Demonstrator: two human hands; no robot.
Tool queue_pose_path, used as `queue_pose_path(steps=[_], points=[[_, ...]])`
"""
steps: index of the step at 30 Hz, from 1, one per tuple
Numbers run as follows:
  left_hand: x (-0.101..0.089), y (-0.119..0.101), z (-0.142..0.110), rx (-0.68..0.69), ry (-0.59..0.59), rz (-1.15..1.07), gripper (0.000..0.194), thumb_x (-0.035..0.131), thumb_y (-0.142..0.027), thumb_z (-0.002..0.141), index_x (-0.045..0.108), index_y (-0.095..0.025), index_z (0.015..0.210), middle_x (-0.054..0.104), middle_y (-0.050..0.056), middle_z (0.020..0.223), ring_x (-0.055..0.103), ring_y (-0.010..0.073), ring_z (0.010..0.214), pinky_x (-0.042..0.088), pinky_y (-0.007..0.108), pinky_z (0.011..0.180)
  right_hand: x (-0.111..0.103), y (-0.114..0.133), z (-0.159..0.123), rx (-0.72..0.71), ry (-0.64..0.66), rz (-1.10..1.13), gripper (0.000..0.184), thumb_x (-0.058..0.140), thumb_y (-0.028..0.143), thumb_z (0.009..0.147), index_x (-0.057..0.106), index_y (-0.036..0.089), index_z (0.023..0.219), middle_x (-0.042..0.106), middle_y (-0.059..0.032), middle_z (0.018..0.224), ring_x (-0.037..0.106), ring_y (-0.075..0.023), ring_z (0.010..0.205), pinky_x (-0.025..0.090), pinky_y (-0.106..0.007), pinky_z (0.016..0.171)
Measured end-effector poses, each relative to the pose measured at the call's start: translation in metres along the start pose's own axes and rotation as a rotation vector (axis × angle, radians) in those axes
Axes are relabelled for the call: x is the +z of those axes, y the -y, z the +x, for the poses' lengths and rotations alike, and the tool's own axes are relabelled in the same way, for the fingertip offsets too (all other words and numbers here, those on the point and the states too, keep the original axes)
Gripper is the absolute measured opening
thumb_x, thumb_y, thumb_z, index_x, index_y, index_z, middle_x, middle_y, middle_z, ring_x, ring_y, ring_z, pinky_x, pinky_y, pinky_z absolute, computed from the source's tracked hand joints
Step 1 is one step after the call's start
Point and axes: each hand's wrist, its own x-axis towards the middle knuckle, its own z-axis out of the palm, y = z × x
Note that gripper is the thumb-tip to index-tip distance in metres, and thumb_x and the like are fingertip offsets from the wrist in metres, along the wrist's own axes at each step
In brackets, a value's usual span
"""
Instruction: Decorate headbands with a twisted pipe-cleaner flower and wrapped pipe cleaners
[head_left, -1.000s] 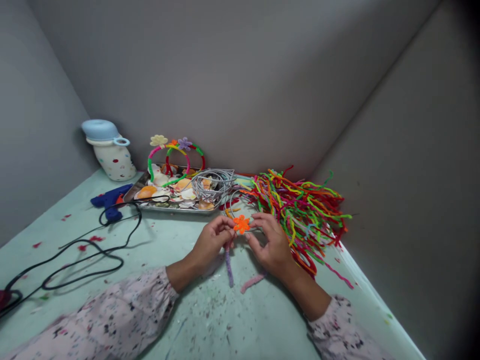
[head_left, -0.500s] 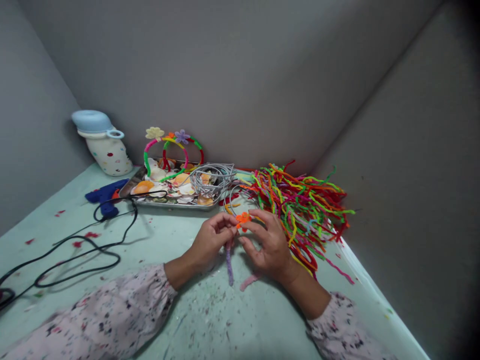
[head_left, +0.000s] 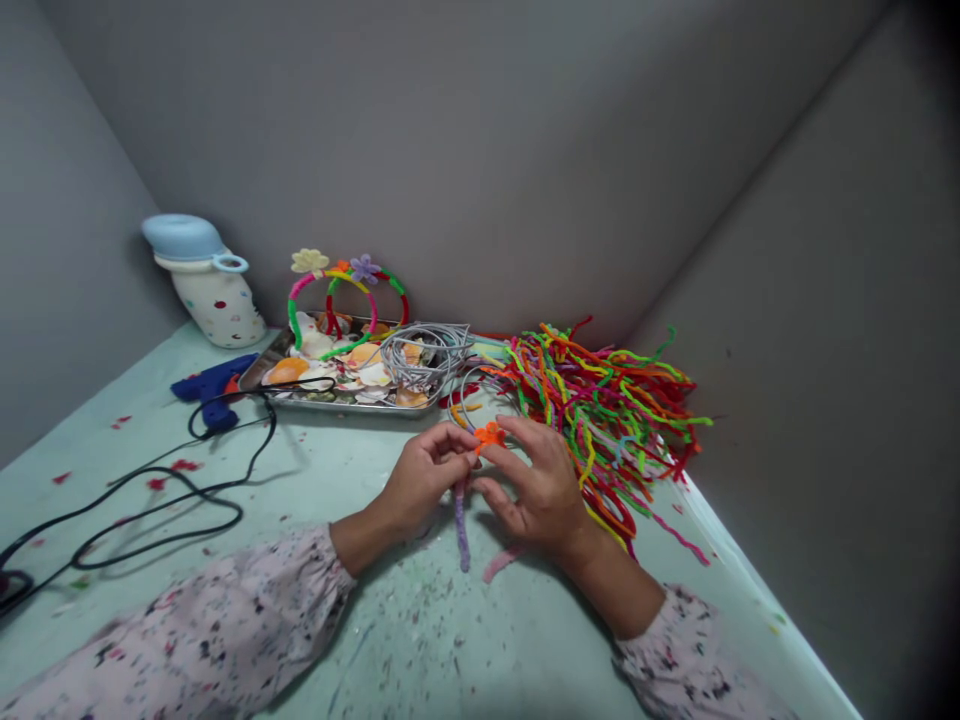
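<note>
Both of my hands meet over the pale green table (head_left: 315, 500). My left hand (head_left: 424, 478) pinches a small orange felt flower (head_left: 489, 435) together with a purple pipe cleaner (head_left: 461, 525) that hangs down from its fingers. My right hand (head_left: 536, 485) has its fingers curled round the flower from the right, touching it. A pink pipe cleaner piece (head_left: 501, 564) lies on the table just under my right wrist. A thin grey wire hoop (head_left: 461, 395) lies just beyond the hands.
A heap of coloured pipe cleaners (head_left: 611, 410) lies to the right. A metal tray (head_left: 345, 403) with felt shapes, grey hoops and wrapped headbands (head_left: 341, 295) sits behind. A blue glue gun (head_left: 210, 385), its black cord (head_left: 180, 490) and a spotted jug (head_left: 206, 285) are at left.
The orange flower has tipped flatter and is partly covered by my right fingers, which have closed in over it. Both hands stay in the same spot.
</note>
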Motion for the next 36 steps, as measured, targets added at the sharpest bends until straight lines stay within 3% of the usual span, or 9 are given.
queue_pose_path(steps=[5, 21, 36], points=[[0.0008, -0.0018, -0.0005, -0.026, -0.023, -0.059, 0.023, 0.065, -0.020, 0.073, 0.055, -0.016, 0.094, 0.056, -0.004, 0.065, 0.047, 0.0061, 0.047, 0.036, 0.019, 0.047, -0.0013, -0.0024, -0.0034, 0.096, -0.102, 0.075, 0.024, 0.061, 0.019, 0.076, 0.058, 0.022, 0.100, 0.054, -0.0102, 0.114, 0.053, -0.0264, 0.106, 0.045, -0.046, 0.089], [-0.0013, 0.0037, 0.0007, -0.043, 0.002, -0.086, 0.023, 0.063, -0.019, 0.074, 0.061, -0.014, 0.096, 0.059, -0.001, 0.066, 0.047, 0.0075, 0.050, 0.037, 0.021, 0.049, 0.0049, -0.0041, -0.0033, 0.055, -0.028, 0.045, 0.025, 0.061, 0.017, 0.076, 0.060, 0.023, 0.100, 0.055, -0.0099, 0.115, 0.053, -0.0253, 0.107, 0.045, -0.044, 0.089], [-0.0013, 0.0004, 0.0014, -0.098, -0.052, -0.177, 0.024, 0.066, -0.022, 0.073, 0.062, -0.014, 0.094, 0.065, 0.003, 0.072, 0.053, 0.0085, 0.053, 0.036, 0.019, 0.049, 0.0051, -0.0041, -0.0049, 0.284, -0.106, 0.194, 0.029, 0.057, 0.020, 0.080, 0.055, 0.022, 0.109, 0.059, -0.0097, 0.109, 0.055, -0.0245, 0.104, 0.045, -0.044, 0.091]])
